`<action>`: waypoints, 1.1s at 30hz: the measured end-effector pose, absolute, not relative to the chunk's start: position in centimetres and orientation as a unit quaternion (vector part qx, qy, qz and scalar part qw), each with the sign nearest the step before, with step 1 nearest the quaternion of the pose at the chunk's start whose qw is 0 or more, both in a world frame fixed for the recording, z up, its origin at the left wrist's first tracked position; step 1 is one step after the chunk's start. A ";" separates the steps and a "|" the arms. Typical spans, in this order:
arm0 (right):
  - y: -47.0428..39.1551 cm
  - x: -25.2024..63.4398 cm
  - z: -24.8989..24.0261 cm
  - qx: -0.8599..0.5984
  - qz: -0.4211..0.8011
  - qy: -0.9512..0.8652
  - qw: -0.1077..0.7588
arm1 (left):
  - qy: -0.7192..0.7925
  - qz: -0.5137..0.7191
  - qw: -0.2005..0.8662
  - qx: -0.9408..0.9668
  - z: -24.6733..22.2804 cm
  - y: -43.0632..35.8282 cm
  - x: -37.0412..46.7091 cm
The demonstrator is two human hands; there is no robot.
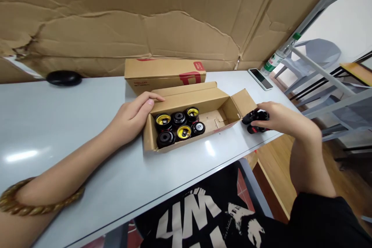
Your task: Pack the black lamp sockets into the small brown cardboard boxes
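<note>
An open cardboard box (186, 99) lies on the light table, with several round black parts, some with yellow centres (184, 132), standing upright in its left part. The right part of the box shows its bare bottom. My left hand (135, 118) rests at the box's left end, thumb and fingers over its rear left corner. Beyond the box's right flap, my right hand (274, 116) has its fingers round black parts (255, 121) with a bit of red, low over the table or touching it; which of the two I cannot tell.
Behind the open box stands a closed cardboard box (162, 70) with red print. A black oval object (64, 78) lies at the back left. A phone (260, 79) and a bottle (273, 62) are at the back right. Large cardboard (116, 35) walls the rear; the table's front edge is near me.
</note>
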State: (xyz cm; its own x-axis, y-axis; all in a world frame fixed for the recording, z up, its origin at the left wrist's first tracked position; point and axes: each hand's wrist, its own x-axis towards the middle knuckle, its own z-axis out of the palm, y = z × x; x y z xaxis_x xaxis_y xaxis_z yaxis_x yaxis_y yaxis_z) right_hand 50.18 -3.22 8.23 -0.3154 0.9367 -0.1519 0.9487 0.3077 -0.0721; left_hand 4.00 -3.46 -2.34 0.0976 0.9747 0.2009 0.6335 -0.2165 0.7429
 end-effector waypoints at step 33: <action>-0.4 35.7 5.0 0.320 -0.204 0.872 -0.310 | 0.572 0.357 0.246 0.696 -1.4 -4.2 4.8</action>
